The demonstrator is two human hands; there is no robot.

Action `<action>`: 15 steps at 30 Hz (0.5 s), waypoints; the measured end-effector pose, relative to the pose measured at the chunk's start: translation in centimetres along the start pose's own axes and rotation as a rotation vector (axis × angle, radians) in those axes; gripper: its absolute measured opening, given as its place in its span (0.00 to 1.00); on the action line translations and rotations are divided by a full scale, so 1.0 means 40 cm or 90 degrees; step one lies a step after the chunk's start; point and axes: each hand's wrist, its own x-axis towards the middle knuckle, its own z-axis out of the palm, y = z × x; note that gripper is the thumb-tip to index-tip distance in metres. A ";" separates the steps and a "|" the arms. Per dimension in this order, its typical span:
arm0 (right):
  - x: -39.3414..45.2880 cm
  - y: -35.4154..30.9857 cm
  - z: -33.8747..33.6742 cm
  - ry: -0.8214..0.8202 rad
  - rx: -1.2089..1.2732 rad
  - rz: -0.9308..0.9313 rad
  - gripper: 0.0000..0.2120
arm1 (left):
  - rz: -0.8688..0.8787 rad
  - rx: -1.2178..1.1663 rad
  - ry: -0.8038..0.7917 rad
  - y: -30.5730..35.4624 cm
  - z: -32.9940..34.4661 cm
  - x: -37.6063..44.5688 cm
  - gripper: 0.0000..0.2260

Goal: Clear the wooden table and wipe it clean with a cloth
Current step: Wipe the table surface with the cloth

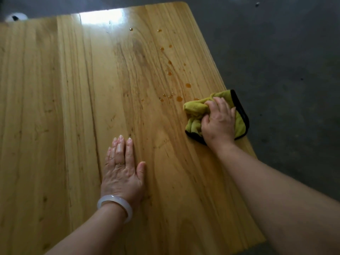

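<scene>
A wooden table (pixel 73 107) of pale, glossy planks fills most of the view, its right edge running diagonally from the far middle to the near right, with a grey floor (pixel 285 61) beyond it. The right hand (pixel 218 119) sits near that right edge, its fingers curled into a bunched yellow-green cloth (pixel 196 109) with a black border; the hand grips the cloth and holds it down on the wood, and a flap of the cloth reaches just over the table's edge on the right. The left hand (pixel 122 169) lies flat on the table nearer the middle and closer to the person, palm down, fingers straight and held together with the thumb spread a little to the right, holding nothing. A thin ring (pixel 120 163) shows on one of its fingers and a pale, translucent bangle (pixel 115 204) circles the wrist. Amber-brown droplets (pixel 179 98) are scattered over the wood in a loose trail that runs from just left of the cloth towards the far end of the table, the nearest ones lying just beside the cloth's folded tip and the farthest sitting close to a bright patch of glare (pixel 101 14) on the far planks. A small white object (pixel 15 17) with a dark spot shows past the far left edge of the table, too blurred to tell what it is.
</scene>
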 end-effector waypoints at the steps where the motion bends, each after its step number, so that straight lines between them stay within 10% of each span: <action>1: 0.028 -0.011 0.004 -0.003 0.007 -0.003 0.17 | 0.002 0.005 0.001 0.001 0.000 0.000 0.30; 15: -0.188 -0.096 0.011 -0.121 0.131 -0.357 0.14 | -0.022 -0.088 -0.024 -0.013 -0.020 0.006 0.30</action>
